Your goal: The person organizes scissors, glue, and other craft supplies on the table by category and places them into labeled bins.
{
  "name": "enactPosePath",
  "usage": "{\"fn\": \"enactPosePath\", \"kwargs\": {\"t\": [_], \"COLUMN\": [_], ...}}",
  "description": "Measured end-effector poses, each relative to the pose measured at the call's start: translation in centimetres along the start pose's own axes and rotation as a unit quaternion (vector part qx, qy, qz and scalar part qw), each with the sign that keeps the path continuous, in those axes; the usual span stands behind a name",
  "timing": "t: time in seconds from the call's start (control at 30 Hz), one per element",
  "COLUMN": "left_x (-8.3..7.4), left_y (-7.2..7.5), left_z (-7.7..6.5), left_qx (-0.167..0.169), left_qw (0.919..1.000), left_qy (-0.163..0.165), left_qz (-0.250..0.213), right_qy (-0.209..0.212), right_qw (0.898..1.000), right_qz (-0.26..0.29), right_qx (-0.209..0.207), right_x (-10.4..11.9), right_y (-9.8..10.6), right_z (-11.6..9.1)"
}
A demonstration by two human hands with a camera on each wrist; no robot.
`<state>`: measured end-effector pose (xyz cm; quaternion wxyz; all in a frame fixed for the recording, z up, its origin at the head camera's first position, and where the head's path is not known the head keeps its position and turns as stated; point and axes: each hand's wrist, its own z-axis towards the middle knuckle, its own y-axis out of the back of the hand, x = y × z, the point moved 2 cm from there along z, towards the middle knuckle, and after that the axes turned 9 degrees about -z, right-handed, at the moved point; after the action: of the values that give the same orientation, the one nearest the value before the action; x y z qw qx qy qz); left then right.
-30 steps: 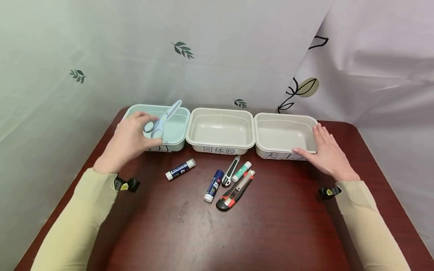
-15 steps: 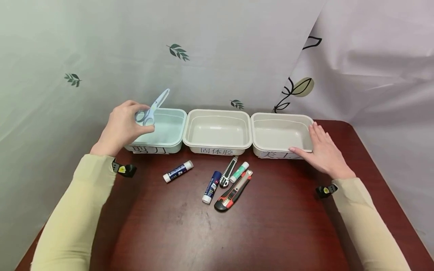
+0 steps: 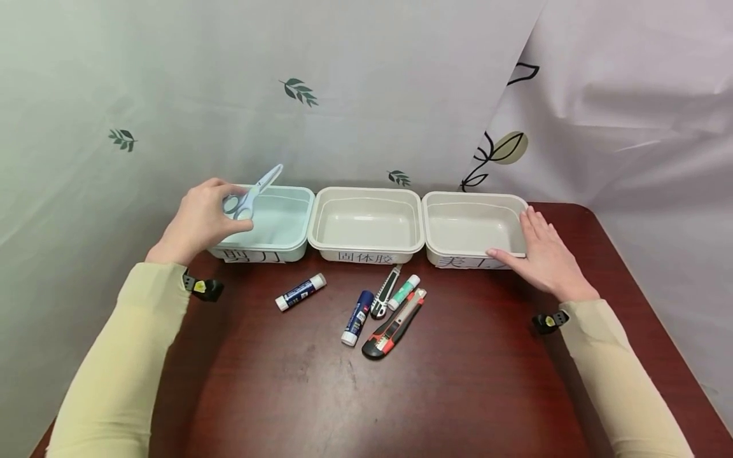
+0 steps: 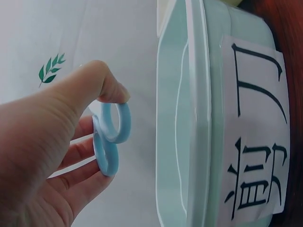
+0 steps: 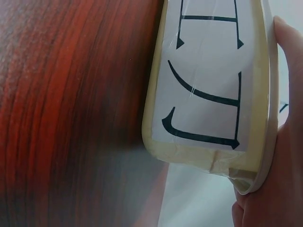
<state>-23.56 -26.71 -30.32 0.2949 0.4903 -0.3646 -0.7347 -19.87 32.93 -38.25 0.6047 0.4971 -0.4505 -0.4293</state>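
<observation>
Scissors [image 3: 252, 198] between left grip's [image 3: 197, 217] fingertips [image 4: 116, 91]

my left hand [image 3: 197, 219] was raised, thumb [image 4: 99, 85] and fingers [image 4: 80, 151] bent into a pinch. my right hand [image 3: 548, 256] held its fingers straight, thumb spread away. my left forearm [image 3: 109, 362] and right forearm [image 3: 621, 381] reached forward, well apart.

Passage is left across the near tabletop [image 3: 372, 407]; the front of the middle tray [image 3: 366, 247] is obstructed by cutters [image 3: 395, 324] and glue sticks [image 3: 357, 318], the outer end of the right tray [image 3: 452, 256] by the right grip [image 3: 546, 254].
</observation>
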Motion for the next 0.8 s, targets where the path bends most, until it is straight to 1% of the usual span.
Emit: {"fn": "enactPosePath", "kwargs": {"t": [0.13, 0.23, 0.43, 0.67, 0.8], "left_x": [0.5, 0.8, 1.7, 2.8, 3.4], "left_y": [0.2, 0.2, -0.4, -1.0, -1.3], "left_z": [0.1, 0.3, 0.6, 1.0, 1.2], "left_qx": [0.018, 0.037, 0.076, 0.093, 0.098], "left_qw": [0.9998, 0.9993, 0.9969, 0.9952, 0.9947], "left_qy": [-0.004, -0.004, 0.019, 0.031, 0.029], "left_qz": [0.006, 0.006, 0.003, 0.002, 0.004], "right_qy": [-0.002, -0.002, -0.001, 0.001, 0.0], "right_qw": [1.0, 1.0, 1.0, 1.0, 1.0], "right_qz": [0.003, 0.004, 0.0, -0.005, -0.003], "right_qx": [0.0, -0.001, 0.0, -0.001, 0.0], "right_x": [0.0, 0.0, 0.0, 0.0, 0.0], "right_y": [-0.1, -0.1, -0.1, 0.0, -0.1], "right_z": [-0.1, -0.2, -0.1, 0.0, 0.0]}}
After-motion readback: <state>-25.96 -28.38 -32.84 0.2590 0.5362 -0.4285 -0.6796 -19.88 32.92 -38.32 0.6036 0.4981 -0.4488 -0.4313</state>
